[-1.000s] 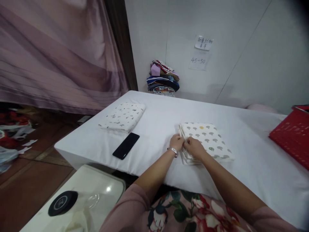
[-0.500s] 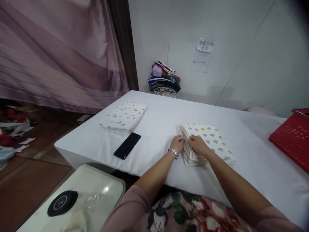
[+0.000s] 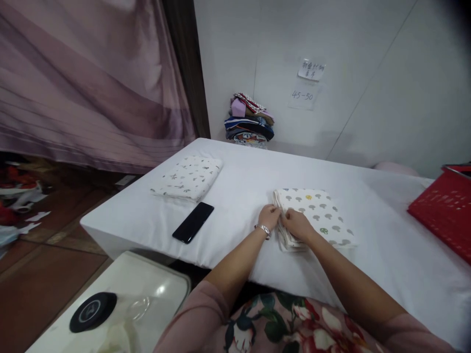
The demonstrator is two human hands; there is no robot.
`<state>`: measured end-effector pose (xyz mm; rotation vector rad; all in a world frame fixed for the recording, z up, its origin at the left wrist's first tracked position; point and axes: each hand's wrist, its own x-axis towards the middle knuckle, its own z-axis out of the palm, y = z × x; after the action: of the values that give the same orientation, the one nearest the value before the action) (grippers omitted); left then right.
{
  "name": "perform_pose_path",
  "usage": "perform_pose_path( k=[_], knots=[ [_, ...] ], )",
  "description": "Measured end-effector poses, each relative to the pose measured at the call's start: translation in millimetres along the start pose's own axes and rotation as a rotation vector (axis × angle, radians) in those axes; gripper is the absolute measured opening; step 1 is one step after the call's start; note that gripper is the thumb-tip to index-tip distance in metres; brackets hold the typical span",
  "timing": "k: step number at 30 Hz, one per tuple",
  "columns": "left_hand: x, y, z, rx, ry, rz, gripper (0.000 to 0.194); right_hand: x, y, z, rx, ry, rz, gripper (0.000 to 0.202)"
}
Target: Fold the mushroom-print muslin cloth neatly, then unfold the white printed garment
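Note:
A folded white cloth (image 3: pixel 324 211) with grey, yellow and green mushroom-like prints lies on the white-covered table (image 3: pixel 243 181) in front of me. My left hand (image 3: pixel 269 216) pinches its layered left edge; a silver bracelet is on that wrist. Close beside it, my right hand (image 3: pixel 297 224) has its fingers curled on the same edge, over the near-left part of the cloth. My fingertips are partly hidden among the layers. Farther left lies a second folded white cloth (image 3: pixel 189 176) with small dark prints, apart from both hands.
A black phone (image 3: pixel 193 222) lies left of my hands. A red basket (image 3: pixel 445 211) stands at the right. Behind the table is a stack of folded fabrics (image 3: pixel 250 122) against the wall. A white stool-like surface (image 3: pixel 147 274) at lower left holds a black round object (image 3: pixel 93 312).
My right hand has shifted slightly left along the cloth's edge, uncovering more of the green print. The left hand stays at the edge. The view has moved very little.

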<state>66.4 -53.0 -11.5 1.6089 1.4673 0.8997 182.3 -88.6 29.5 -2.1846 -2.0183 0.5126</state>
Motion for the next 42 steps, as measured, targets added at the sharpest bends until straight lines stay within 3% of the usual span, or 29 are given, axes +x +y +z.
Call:
perform_pose_path(
  k=[5, 9, 16, 20, 24, 28, 31, 33, 35, 37, 38, 42],
  knots=[
    [26.4, 8.9, -4.6, 0.105, 0.009, -0.011, 0.035, -16.8, -9.2, 1.3, -0.075, 0.011, -0.01, 0.025],
    [49.8, 16.8, -2.6, 0.123, -0.001, -0.115, 0.037, -34.1, -10.3, 9.6, -0.145, 0.019, -0.078, 0.025],
    [83.6, 15.0, 10.9, 0.166, -0.033, -0.238, 0.033, -58.3, 11.6, 41.0, -0.225, 0.313, -0.394, 0.032],
    [92.0, 10.1, 14.6, 0.23, -0.053, -0.26, 0.032, -61.0, 18.1, 52.7, -0.234, 0.398, -0.473, 0.039],
    [90.7, 11.5, 10.2, 0.295, -0.082, -0.224, 0.034, -61.8, 18.6, 53.9, -0.22, 0.398, -0.48, 0.04],
    [85.2, 19.4, -4.9, 0.358, -0.099, -0.176, 0.037, -64.6, 17.9, 52.2, -0.209, 0.387, -0.466, 0.039],
    [75.8, 30.9, -12.1, 0.409, -0.026, -0.133, 0.039, -65.3, 16.4, 50.1, -0.208, 0.374, -0.433, 0.04],
    [64.7, 39.7, -8.0, 0.439, 0.077, 0.01, 0.035, -64.4, 14.6, 47.5, -0.199, 0.355, -0.423, 0.041],
    [51.1, 46.2, 3.4, 0.465, 0.092, 0.251, 0.033, -63.4, 12.5, 44.6, -0.187, 0.338, -0.418, 0.041],
    [38.7, 48.1, 17.8, 0.52, -0.03, 0.444, 0.039, -64.0, 10.7, 43.0, -0.176, 0.327, -0.409, 0.039],
    [34.2, 47.1, 24.4, 0.565, -0.11, 0.477, 0.044, -65.5, 10.3, 43.2, -0.171, 0.326, -0.401, 0.039],
    [30.0, 36.5, 37.6, 0.738, -0.278, 0.399, 0.059, -80.7, 16.5, 51.3, -0.138, 0.356, -0.429, 0.053]
  ],
)
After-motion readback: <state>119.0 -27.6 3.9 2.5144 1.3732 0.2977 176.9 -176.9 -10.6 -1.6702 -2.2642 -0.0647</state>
